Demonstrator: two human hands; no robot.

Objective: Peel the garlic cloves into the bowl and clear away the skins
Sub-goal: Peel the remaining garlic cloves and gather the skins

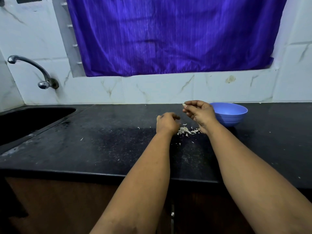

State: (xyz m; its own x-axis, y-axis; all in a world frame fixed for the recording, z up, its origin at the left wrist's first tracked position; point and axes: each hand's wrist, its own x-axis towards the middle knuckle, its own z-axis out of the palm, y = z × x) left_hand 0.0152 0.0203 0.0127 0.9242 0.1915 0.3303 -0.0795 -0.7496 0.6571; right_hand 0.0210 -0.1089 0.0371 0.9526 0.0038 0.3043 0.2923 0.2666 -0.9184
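Counter edge: the black counter (104, 149) is closest to me, and both my arms reach over it.
Left hand: my left hand (167, 123) hangs with loosely curled fingers and holds nothing.
Right hand: my right hand (200, 112) pinches a garlic clove (184, 105) at my fingertips.
Clove: its pale tip pokes out left; I cannot tell its long side.
Skins: the skins (186, 130) lie between my wrists.
Bowl: the blue bowl (231, 114) sits just behind my right hand.
Around: sink (30, 122) and tap (33, 71) far left, purple curtain (168, 34) above.

Two forearms enter from the lower edge — both bare, no sleeves in view. The left hand (167, 123) and right hand (200, 112) carry no gloves, rings or wristbands.
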